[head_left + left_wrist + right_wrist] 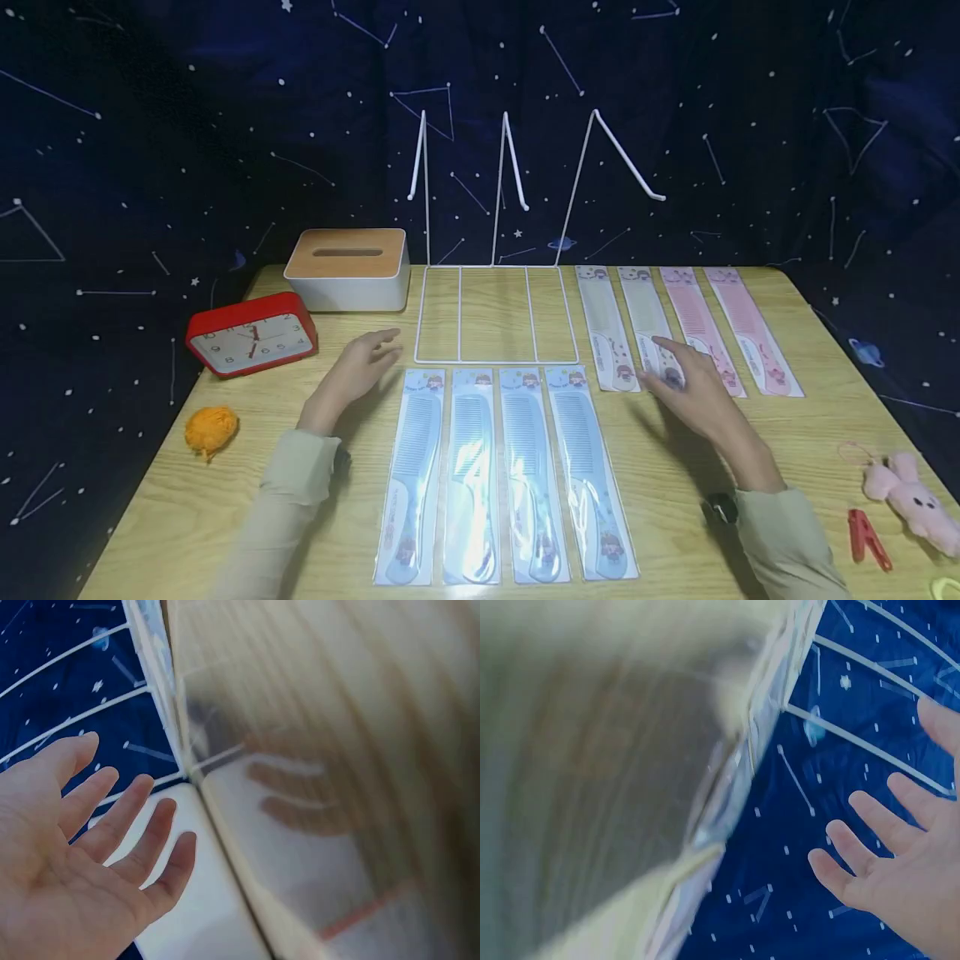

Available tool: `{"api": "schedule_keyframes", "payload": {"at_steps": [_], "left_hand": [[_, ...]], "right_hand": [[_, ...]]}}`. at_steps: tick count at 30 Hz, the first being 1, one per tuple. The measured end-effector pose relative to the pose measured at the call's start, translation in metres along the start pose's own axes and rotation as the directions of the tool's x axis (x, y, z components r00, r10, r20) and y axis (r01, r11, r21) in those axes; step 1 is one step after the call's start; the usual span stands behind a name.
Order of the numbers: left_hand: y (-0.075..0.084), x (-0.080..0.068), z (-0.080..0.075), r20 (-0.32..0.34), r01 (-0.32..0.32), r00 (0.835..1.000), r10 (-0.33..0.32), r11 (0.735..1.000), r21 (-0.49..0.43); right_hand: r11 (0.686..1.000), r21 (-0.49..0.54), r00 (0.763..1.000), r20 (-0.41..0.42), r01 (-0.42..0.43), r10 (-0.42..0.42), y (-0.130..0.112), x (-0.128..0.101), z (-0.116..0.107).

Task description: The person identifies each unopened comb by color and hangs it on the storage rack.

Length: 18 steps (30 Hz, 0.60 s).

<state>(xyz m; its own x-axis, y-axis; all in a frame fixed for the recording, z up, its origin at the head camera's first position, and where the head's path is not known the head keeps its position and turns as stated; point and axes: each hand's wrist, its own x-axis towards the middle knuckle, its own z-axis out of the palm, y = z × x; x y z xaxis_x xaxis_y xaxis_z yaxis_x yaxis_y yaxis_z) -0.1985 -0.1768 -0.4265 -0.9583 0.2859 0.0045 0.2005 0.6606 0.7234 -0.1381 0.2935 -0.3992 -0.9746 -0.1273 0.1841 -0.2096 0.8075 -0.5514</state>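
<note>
My left hand (356, 375) hovers over the table left of the white wire rack (495, 362), fingers spread and holding nothing; its spread fingers also show in the left wrist view. My right hand (693, 392), likewise relaxed and holding nothing, overlaps a packaged pale comb (643, 304) in the head view. Beside that comb lie another pale comb (600, 312), a pink comb (690, 304) and a second pink comb (742, 312). Several packaged blue combs (472, 450) lie in a row in front of the rack, between my forearms. Three hooks rise from the rack's back.
A tissue box (345, 287) with a wooden lid and a red clock (251, 333) stand at the back left. An orange yarn ball (211, 431) lies at the left edge. At right are a pink plush toy (911, 504) and a red clip (868, 542).
</note>
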Motion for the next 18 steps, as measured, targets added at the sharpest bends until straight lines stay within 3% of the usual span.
{"api": "schedule_keyframes", "payload": {"at_steps": [6,12,18], "left_hand": [[-0.003,0.016,0.005,0.045,-0.043,0.998,0.045,0.998,-0.050],[-0.010,0.027,0.014,0.097,-0.023,0.995,0.032,0.996,-0.091],[-0.010,0.032,0.023,0.127,0.001,0.992,0.011,0.996,-0.088]], "right_hand": [[0.997,0.067,0.997,0.078,-0.027,0.022,-0.002,-0.003,0.011],[0.987,0.161,0.987,0.163,-0.022,-0.004,-0.009,-0.013,0.028],[0.989,0.147,0.966,0.252,0.010,-0.047,-0.020,-0.027,0.045]]}}
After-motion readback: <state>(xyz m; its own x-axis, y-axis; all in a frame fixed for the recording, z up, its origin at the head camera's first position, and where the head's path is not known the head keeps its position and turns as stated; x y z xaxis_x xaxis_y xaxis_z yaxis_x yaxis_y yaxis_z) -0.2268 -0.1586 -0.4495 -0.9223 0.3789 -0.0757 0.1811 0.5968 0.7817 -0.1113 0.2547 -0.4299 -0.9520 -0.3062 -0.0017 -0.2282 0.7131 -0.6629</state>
